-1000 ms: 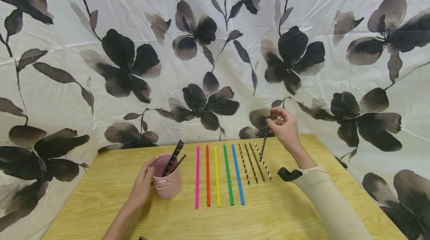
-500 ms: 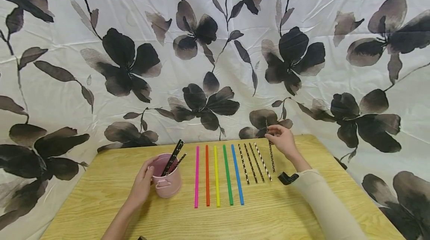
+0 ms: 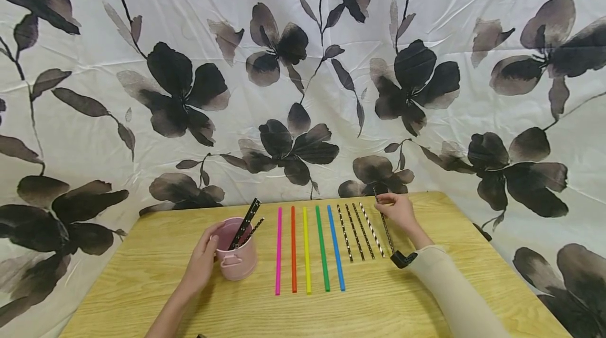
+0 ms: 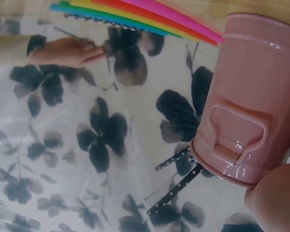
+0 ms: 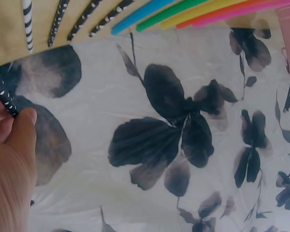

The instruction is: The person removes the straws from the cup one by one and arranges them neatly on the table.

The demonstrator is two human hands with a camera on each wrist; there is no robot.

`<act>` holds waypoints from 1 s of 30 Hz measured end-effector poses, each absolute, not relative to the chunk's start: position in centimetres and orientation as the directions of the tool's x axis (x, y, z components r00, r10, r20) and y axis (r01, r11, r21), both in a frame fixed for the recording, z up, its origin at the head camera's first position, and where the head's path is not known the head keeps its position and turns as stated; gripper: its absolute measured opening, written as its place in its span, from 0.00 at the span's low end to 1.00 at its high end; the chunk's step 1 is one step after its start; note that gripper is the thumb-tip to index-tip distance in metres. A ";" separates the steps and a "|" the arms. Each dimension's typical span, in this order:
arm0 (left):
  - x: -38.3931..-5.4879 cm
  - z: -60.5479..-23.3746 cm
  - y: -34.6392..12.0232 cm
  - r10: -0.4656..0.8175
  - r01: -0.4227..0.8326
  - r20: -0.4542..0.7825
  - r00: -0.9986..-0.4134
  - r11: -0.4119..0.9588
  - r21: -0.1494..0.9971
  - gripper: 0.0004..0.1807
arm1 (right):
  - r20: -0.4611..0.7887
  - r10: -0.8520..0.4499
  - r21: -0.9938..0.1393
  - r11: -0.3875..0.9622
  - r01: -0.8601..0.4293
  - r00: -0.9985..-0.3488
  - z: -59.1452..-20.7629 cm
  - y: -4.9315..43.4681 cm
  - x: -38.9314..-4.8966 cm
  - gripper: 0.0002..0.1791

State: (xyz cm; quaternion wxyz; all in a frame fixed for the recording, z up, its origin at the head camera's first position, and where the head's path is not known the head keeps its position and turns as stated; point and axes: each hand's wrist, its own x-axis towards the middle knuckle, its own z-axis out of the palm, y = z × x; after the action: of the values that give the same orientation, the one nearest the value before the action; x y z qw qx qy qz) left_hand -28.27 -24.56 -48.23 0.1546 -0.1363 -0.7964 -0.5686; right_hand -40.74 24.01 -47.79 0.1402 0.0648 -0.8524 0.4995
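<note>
"Across the tabletop, what's done so far, approx.?"

"Nine straws down in one row, L to R: pink straw, red straw, yellow straw, green straw, blue straw, then three black dotted straws and a striped straw. All apart, none touching."

"And the R hand?"

"Fingertips closed in a pinch near the far end of a tenth straw, black w/ white dots, just right of the striped one. Near end's at or just above the wood, can't tell which; far end's tipped up. So no. 10 isn't fully down yet, I'd say."

"L hand?"

"Curled round the side of the pink mug, thumb by the rim. Far fingers partly hidden. Mug's upright, left of the row."

"What's left?"

"Black dotted ones leaning in the mug, approx. three; exact no. unclear. My guess: well past halfway, w/ no. 10 to let go of and those few remaining."
</note>
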 end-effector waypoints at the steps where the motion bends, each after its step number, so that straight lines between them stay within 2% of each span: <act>1: -28.3 -48.2 -24.5 0.040 0.394 0.403 -0.914 0.317 0.863 0.20 | 0.301 0.027 -0.828 0.503 -0.247 -0.953 -47.9 24.0 -40.8 0.18; 7: -28.4 -48.0 -24.3 0.043 0.394 0.401 -0.915 0.308 0.866 0.21 | 0.283 0.064 -0.809 0.553 -0.202 -0.957 -49.0 24.2 -41.6 0.16; 12: -28.6 -47.9 -24.4 0.044 0.397 0.404 -0.914 0.307 0.865 0.21 | 0.227 0.105 -0.844 0.518 -0.142 -0.968 -50.0 24.4 -42.4 0.14; 20: -29.0 -47.8 -24.3 0.043 0.400 0.406 -0.913 0.292 0.869 0.21 | 0.230 0.108 -0.835 0.532 -0.139 -0.967 -50.7 24.6 -42.6 0.14; 30: -28.6 -48.3 -24.4 0.018 0.369 0.384 -0.923 0.323 0.872 0.21 | 0.240 0.077 -0.764 0.630 -0.140 -0.968 -51.3 24.1 -42.3 0.13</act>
State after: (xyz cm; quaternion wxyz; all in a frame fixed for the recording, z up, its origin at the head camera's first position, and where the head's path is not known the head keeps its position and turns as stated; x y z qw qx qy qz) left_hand -28.57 -24.40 -48.28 0.1542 -0.1211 -0.7986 -0.5691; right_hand -42.30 24.11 -51.30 0.1258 0.0176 -0.8940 0.4298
